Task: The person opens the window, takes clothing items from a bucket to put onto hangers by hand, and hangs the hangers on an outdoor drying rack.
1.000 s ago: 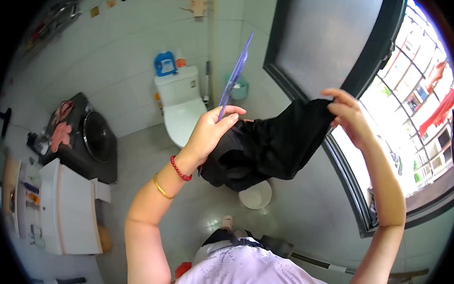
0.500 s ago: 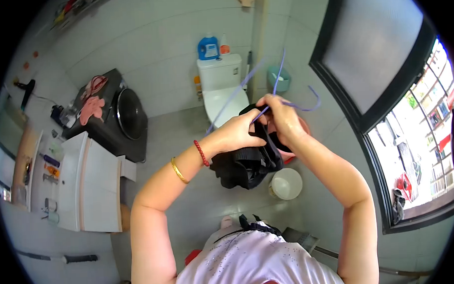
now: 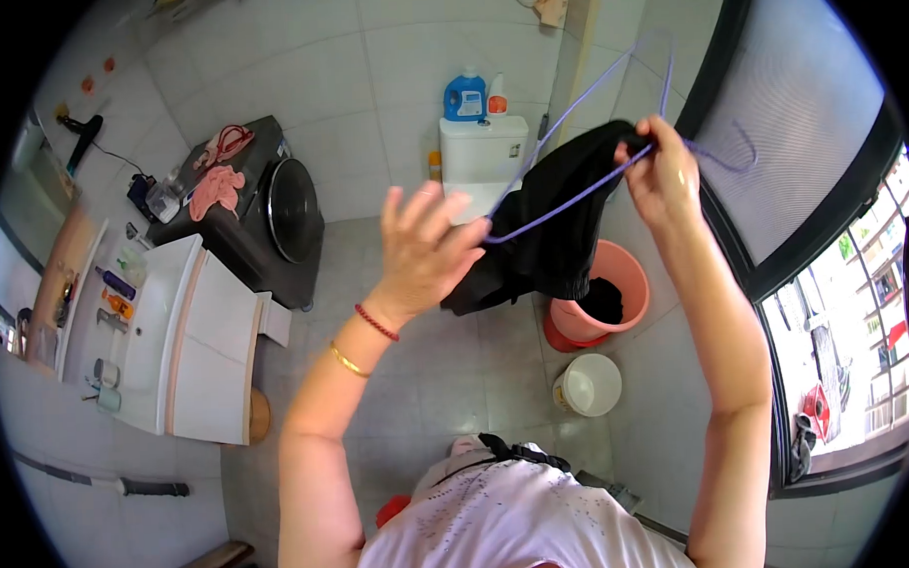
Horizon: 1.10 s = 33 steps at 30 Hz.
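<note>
My right hand [image 3: 663, 172], raised at the right, is closed around a purple wire clothes hanger [image 3: 572, 198] and the upper edge of a black garment [image 3: 548, 236]. The garment hangs down to the left from that grip, and its exact kind is unclear. The hanger's hook points right, beyond my fingers. My left hand [image 3: 425, 247] has its fingers spread, beside the hanger's left corner and the garment. I cannot tell whether its fingertips touch the wire. It holds nothing that I can see.
Below the garment stands a pink bucket [image 3: 629, 268] with dark cloth inside, near a small white bucket [image 3: 590, 386]. A toilet [image 3: 483, 148] is ahead. At left are a washing machine [image 3: 262, 216] and a sink cabinet [image 3: 211, 343]. An open window [image 3: 794, 122] is at right.
My right hand has moved up and right, carrying the garment and hanger, so the garment now hangs stretched out. My left hand has come off the garment and spread its fingers. The view has shifted.
</note>
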Motion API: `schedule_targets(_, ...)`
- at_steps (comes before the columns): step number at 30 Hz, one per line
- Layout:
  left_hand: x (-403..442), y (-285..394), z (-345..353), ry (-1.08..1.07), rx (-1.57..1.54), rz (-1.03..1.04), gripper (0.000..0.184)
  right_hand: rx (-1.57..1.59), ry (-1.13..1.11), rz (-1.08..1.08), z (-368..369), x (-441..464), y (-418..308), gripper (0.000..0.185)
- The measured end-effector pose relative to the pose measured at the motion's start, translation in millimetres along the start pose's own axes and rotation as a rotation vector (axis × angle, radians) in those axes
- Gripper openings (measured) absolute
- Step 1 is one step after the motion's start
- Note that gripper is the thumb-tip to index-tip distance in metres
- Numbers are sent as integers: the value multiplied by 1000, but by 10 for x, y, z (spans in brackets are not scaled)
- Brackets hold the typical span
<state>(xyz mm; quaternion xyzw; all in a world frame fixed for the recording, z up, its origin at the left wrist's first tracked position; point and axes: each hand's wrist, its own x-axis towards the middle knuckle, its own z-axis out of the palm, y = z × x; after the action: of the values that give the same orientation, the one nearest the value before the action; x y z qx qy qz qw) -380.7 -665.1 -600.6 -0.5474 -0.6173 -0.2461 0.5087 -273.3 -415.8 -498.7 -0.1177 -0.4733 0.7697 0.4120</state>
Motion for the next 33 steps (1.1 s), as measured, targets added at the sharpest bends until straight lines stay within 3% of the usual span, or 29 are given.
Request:
schedule_targets(2,-58,131,20,33,-220,-264,68,9,1,-63,100,19,-200,19)
schedule_targets(3,-184,227,100,-136,-342,-310,79,-17,-12,-47,158,6,-300,20)
schedule_targets(6,-650,636,468,-455,-423,-389,91,-58,-128,-29,262,-142,-419,21)
schedule_targets(9,-1072,1052,788,-566,-490,-586,98,-31,-199,-71,301,-181,-507,22)
schedule_targets(15,-845,1718,1357,-363,-967,-882,85,-39,-313,-193,92,-41,-856,15)
schedule_targets(18,-487,1899,1360,-599,-1159,-840,77,-46,-280,-194,-132,-15,-1051,14)
schedule_targets(19,-520,2010,1431,-527,-1163,-811,55,-47,-275,-211,-219,-24,-1101,14)
schedule_targets(22,-647,2128,1692,-739,-1296,-830,35,-42,-270,-220,-484,-67,-1280,15)
schedule_targets(23,-727,2168,1732,-658,-1171,-834,25,-35,-248,-226,-597,-70,-1341,16)
schedule_targets(25,-568,2039,1535,-587,-1231,-1132,29,-26,-212,-234,-842,-60,-1452,20)
schedule_targets(26,-741,1956,1694,-212,-1106,-955,33,-35,-240,-220,-973,-96,-1514,19)
schedule_targets(27,-573,1753,1501,-178,-1365,-1309,33,-76,-213,-198,-1136,-115,-1550,18)
schedule_targets(29,-467,1287,1363,-91,-1242,-1376,31,-162,-132,-142,-1459,-156,-1500,18)
schedule_targets(32,-158,991,1212,-114,-1237,-1120,36,-188,21,-67,-1541,-283,-1357,19)
schedule_targets(33,-144,979,1196,-239,-1298,-1168,36,-148,-38,-54,-1544,-259,-1334,19)
